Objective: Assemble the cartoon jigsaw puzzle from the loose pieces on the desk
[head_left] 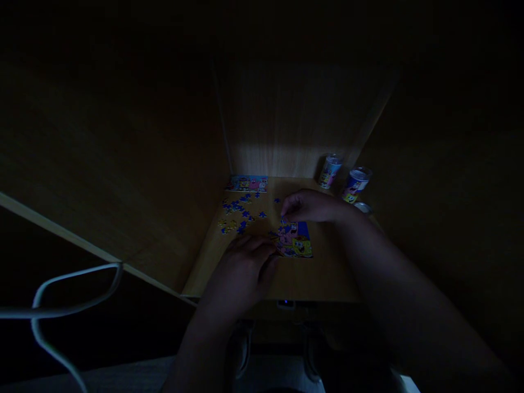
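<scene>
A partly assembled jigsaw puzzle (301, 240) with yellow and pink cartoon figures lies on the wooden surface. Above its upper left edge my right hand (305, 206) pinches a small puzzle piece (283, 220) between thumb and fingertips. My left hand (248, 265) rests at the puzzle's left edge, fingers laid forward and thumb apart; its fingertips reach the edge and partly cover it. Loose blue and yellow puzzle pieces (235, 206) are scattered beyond the left hand, and one blue piece (277, 200) lies alone near the right fingertips. The dim light hides fine detail.
A colourful picture card (246, 183) lies at the back left. Two clear-topped printed cans (331, 171) stand at the back right, with a round lid-like thing (363, 207) by my right forearm. Wooden panels enclose the surface. A white cable (73, 273) loops at left.
</scene>
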Demonstrator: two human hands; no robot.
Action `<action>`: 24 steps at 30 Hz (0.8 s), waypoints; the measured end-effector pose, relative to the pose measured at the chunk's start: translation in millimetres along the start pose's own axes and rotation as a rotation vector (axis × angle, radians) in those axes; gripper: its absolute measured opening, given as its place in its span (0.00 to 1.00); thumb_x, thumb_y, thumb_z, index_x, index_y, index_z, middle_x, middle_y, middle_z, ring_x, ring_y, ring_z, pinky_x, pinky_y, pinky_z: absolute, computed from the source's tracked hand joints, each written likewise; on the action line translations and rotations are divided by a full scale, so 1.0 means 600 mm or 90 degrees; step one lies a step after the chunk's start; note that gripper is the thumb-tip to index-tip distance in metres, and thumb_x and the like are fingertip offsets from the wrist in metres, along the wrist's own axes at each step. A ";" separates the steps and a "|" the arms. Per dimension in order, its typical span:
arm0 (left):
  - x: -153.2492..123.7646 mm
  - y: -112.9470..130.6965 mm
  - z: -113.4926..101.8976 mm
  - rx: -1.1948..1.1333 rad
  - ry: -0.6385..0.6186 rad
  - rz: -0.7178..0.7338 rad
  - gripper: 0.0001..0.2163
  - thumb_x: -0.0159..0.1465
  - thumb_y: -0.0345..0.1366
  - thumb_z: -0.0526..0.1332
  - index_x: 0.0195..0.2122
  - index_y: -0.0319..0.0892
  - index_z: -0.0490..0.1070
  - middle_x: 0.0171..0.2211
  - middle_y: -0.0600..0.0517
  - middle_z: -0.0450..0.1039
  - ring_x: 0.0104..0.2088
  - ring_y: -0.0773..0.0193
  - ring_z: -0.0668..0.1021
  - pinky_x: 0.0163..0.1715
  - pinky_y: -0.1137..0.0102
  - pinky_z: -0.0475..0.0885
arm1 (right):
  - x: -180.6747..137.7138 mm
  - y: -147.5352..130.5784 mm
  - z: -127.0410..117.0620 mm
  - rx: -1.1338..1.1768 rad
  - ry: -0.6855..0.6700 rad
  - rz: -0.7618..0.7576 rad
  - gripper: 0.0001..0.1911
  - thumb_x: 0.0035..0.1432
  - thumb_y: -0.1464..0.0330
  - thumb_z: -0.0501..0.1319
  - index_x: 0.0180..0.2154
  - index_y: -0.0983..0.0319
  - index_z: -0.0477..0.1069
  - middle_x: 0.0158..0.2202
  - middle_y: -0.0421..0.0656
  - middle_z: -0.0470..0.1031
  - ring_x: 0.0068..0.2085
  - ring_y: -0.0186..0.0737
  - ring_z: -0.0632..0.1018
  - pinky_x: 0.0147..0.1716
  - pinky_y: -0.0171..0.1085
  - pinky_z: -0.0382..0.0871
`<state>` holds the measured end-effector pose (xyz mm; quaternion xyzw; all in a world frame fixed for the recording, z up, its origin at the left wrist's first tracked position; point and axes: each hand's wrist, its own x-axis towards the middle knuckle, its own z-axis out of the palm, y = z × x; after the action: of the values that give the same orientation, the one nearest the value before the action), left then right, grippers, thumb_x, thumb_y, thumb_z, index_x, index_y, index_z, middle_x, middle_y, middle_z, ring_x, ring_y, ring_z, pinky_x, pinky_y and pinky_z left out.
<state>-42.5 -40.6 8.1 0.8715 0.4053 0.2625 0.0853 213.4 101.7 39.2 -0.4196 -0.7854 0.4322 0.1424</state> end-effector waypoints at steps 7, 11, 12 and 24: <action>0.000 -0.001 0.000 0.006 -0.004 0.001 0.07 0.76 0.35 0.62 0.50 0.46 0.80 0.51 0.49 0.83 0.52 0.50 0.81 0.58 0.46 0.75 | 0.007 0.001 0.010 -0.027 -0.022 -0.004 0.07 0.58 0.67 0.72 0.40 0.60 0.82 0.37 0.39 0.84 0.38 0.38 0.81 0.40 0.36 0.74; 0.000 -0.002 0.003 0.008 0.000 0.004 0.08 0.76 0.35 0.61 0.50 0.46 0.80 0.51 0.49 0.82 0.51 0.51 0.81 0.57 0.46 0.76 | 0.007 0.000 0.013 -0.047 -0.021 0.006 0.07 0.59 0.67 0.71 0.41 0.60 0.82 0.38 0.39 0.85 0.38 0.38 0.82 0.40 0.35 0.74; 0.000 -0.002 0.003 0.008 -0.003 0.003 0.07 0.76 0.35 0.61 0.50 0.46 0.80 0.51 0.50 0.82 0.51 0.51 0.81 0.57 0.46 0.76 | 0.008 0.000 0.014 -0.054 -0.018 0.008 0.07 0.59 0.67 0.71 0.41 0.59 0.82 0.38 0.39 0.85 0.39 0.38 0.82 0.40 0.35 0.75; 0.001 0.000 -0.002 0.006 -0.004 0.000 0.07 0.76 0.34 0.62 0.51 0.47 0.80 0.51 0.49 0.83 0.51 0.51 0.81 0.58 0.48 0.75 | 0.008 -0.003 0.013 -0.190 0.123 0.016 0.06 0.66 0.71 0.67 0.43 0.60 0.82 0.45 0.43 0.87 0.45 0.42 0.85 0.45 0.36 0.75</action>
<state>-42.5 -40.0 9.3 0.8729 0.4062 0.2575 0.0823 204.7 100.5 35.2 -0.4854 -0.8181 0.2706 0.1477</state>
